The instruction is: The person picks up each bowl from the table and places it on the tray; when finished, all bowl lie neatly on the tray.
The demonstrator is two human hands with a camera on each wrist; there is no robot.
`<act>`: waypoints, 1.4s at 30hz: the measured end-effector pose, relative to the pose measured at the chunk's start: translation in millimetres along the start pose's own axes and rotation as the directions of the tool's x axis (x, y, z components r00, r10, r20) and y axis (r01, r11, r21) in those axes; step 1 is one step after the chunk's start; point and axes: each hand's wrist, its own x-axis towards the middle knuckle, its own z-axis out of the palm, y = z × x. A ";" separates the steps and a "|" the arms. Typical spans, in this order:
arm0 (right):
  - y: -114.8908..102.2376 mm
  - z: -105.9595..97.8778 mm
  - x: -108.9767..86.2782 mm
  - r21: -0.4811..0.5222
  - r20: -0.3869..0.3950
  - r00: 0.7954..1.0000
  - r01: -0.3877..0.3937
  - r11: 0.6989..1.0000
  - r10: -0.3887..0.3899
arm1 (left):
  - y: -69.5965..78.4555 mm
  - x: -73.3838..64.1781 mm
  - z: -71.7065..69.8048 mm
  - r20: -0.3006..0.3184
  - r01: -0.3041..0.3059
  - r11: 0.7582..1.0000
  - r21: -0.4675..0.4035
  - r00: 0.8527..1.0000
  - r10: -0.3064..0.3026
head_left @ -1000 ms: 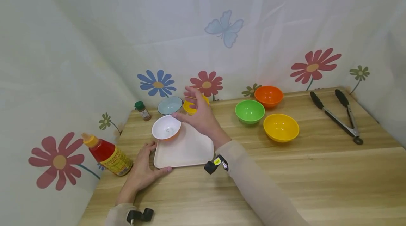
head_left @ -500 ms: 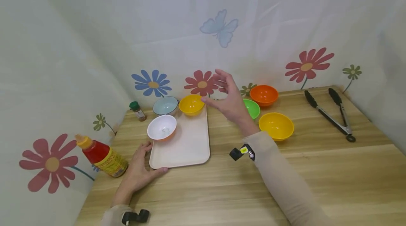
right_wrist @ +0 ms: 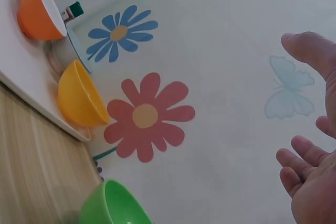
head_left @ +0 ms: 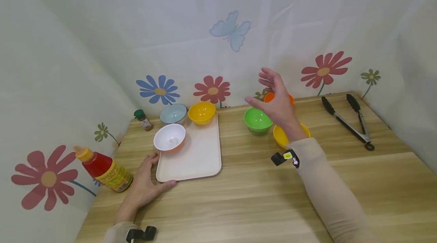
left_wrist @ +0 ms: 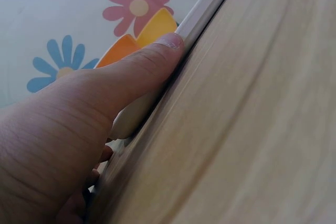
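My left hand (head_left: 146, 188) rests at the near left corner of a white tray (head_left: 196, 165), thumb along its front edge and fingers by its left side. On the tray stand a bowl (head_left: 169, 137) white inside and orange outside, and a yellow bowl (head_left: 201, 113) at the back; a pale blue bowl (head_left: 173, 114) sits at the back left. My right hand (head_left: 278, 102) is raised with nothing in it, thumb and fingers spread apart. In the head view it partly covers an orange bowl (head_left: 291, 100) and a second yellow bowl (head_left: 280, 137), with a green bowl (head_left: 258, 120) just left of it.
A red sauce bottle (head_left: 106, 169) with a yellow cap stands left of my left hand. Behind it is a small green-capped jar (head_left: 143, 120). Black-tipped tongs (head_left: 351, 123) lie spread at the right. A flowered curtain (head_left: 170, 46) hangs behind the table.
My right hand has moved right, from above the tray to over the bowls on the right, staying empty. My left hand keeps its place at the tray. The head view has shifted slightly right.
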 end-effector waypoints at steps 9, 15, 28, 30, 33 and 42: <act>2.0 -39.8 -8.5 -0.081 -0.066 0.997 -0.032 0.996 0.027 | -0.6 0.3 -8.6 0.007 0.007 1.000 0.020 1.000 -0.007; 6.6 -65.7 -20.3 -0.135 -0.088 0.993 -0.084 0.987 0.073 | -1.2 0.8 -8.5 0.021 0.028 0.999 0.032 0.999 -0.029; 17.4 -100.9 -36.3 -0.201 -0.082 0.985 -0.167 0.965 0.153 | -0.2 3.6 -4.1 0.024 0.016 1.000 0.015 1.000 -0.016; 19.0 -105.4 -39.4 -0.213 -0.078 0.984 -0.173 0.962 0.160 | 0.2 3.7 -3.4 0.021 0.010 1.000 0.011 1.000 -0.011; 21.4 -111.9 -43.8 -0.227 -0.068 0.985 -0.172 0.959 0.160 | 0.9 3.8 -2.4 0.018 0.002 1.000 0.006 1.000 -0.003; 33.4 -128.0 -59.7 -0.252 0.025 0.965 -0.246 0.936 0.260 | 5.0 3.0 0.5 0.021 0.004 1.000 0.001 1.000 -0.004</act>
